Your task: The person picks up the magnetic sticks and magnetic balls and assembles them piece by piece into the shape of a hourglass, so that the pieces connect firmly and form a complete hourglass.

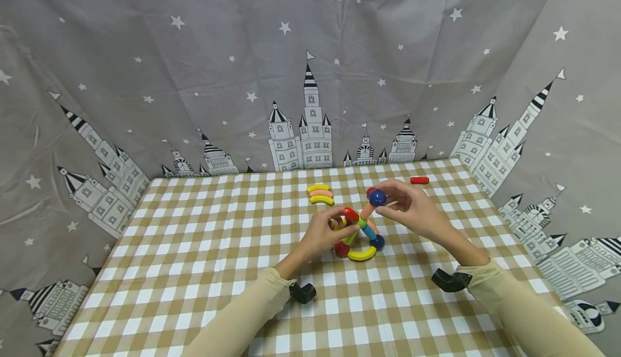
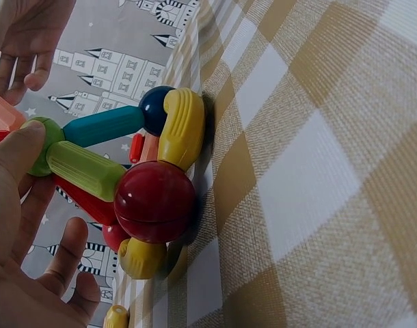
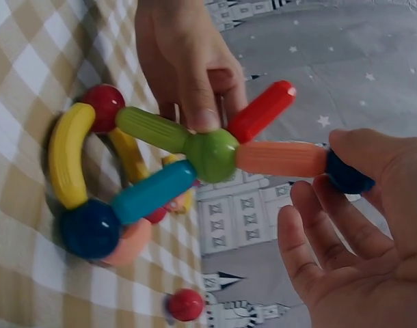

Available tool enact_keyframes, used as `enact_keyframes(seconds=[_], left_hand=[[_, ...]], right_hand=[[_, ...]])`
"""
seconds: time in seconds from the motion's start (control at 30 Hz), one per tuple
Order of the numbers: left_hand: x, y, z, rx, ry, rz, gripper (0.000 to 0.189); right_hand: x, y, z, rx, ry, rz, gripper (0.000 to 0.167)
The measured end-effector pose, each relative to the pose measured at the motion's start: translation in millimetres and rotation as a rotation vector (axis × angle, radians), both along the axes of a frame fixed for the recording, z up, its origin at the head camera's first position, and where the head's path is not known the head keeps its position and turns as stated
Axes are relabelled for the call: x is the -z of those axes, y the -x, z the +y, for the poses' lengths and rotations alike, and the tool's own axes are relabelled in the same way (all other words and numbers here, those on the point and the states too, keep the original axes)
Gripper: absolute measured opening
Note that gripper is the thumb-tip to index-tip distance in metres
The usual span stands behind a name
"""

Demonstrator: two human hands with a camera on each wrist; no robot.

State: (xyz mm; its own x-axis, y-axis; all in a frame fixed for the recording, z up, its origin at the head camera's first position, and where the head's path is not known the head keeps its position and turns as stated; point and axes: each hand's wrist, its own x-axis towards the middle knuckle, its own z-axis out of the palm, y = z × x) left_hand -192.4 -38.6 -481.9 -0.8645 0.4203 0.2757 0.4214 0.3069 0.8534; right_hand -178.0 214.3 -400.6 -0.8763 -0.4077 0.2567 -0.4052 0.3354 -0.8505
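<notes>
A structure of toy balls and sticks stands on the checked cloth between the two hands. At its top is a green ball point(image 3: 215, 157), which my left hand point(image 1: 320, 233) pinches with thumb and fingers. From that ball a salmon stick point(image 3: 280, 158) and a red stick point(image 3: 263, 111) point upward. My right hand point(image 1: 412, 211) holds the dark blue ball point(image 1: 377, 198) at the salmon stick's end between thumb and fingertips. Green point(image 2: 89, 171) and teal point(image 3: 154, 191) sticks slope down to a base of balls and curved pieces, among them a red ball point(image 2: 154, 201) and a yellow curve point(image 1: 361, 253).
Two yellow curved pieces point(image 1: 322, 200) with a salmon one point(image 1: 321, 193) between them lie behind the structure. Farther right lies a red stick point(image 1: 419, 180). A loose red ball point(image 3: 184, 304) rests on the cloth. A grey castle-print curtain point(image 1: 218, 76) stands along the table's back edge.
</notes>
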Motion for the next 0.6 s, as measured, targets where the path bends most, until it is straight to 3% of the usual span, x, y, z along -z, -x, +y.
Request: enact_keyframes(seconds=[0.17,0.37,0.6], left_hand=[[-0.8,0.0,1.3,0.002,0.003,0.005,0.024],[-0.1,-1.1,2.1,-0.007,0.008,0.009,0.024],[-2.4,-4.1,0.1,-0.031,0.002,0.040,0.025]], right_hand=[[14.7,-0.8,-7.5,0.030,0.020,-0.033,0.043],[26.7,0.0,-17.4,0.039,0.008,-0.049,0.022],[36.7,3.0,-25.2,0.029,-0.043,-0.001,0.012]])
